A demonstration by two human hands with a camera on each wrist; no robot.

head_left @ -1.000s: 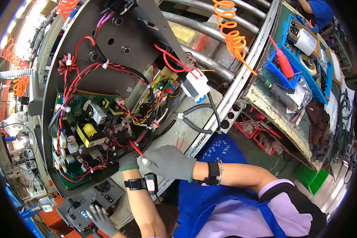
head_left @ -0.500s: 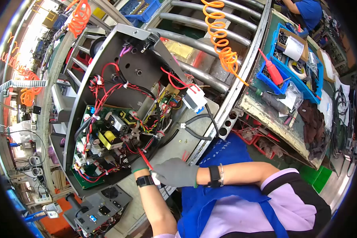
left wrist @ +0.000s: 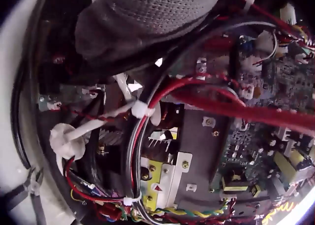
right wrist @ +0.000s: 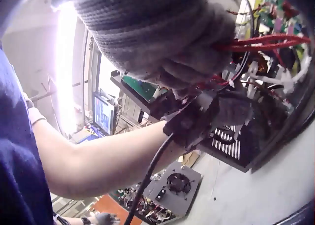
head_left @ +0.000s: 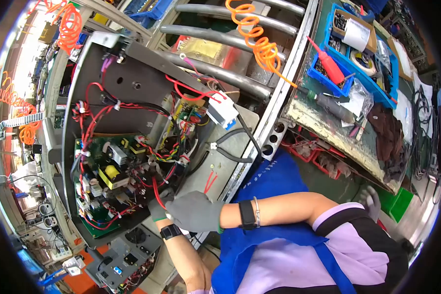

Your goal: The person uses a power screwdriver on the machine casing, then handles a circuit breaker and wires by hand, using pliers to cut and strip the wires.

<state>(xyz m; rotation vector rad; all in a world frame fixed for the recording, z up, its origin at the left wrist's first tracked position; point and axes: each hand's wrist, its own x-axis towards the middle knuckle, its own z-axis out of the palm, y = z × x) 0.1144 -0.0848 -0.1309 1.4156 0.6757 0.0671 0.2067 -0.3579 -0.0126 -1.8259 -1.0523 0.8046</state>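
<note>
An open metal chassis [head_left: 132,63] stands tilted, with a green circuit board [head_left: 95,166] and bundles of red wire inside. My right hand [head_left: 193,211], in a grey glove, reaches across to the board's lower edge. In the right wrist view, my right hand [right wrist: 152,33] grips the red wires [right wrist: 261,41], which stick out of its curled fingers. One red wire [head_left: 155,192] loops up from the hands. My left hand [head_left: 157,209] sits just left of the right hand and is mostly hidden by it. My left hand [left wrist: 147,13] is against the board above a red wire [left wrist: 236,109]; its grip is hidden.
A white block [head_left: 220,113] hangs on red and black leads at the chassis's upper right. An orange coiled hose [head_left: 259,46] dangles over steel rollers. To the right, the bench holds blue bins [head_left: 328,73] and a red screwdriver [head_left: 326,61]. A grey fan unit [head_left: 132,245] lies below.
The red wire ran straight between the hands and now bends up in a loop. Both hands stay together at the board's lower edge, and the view has shifted.
</note>
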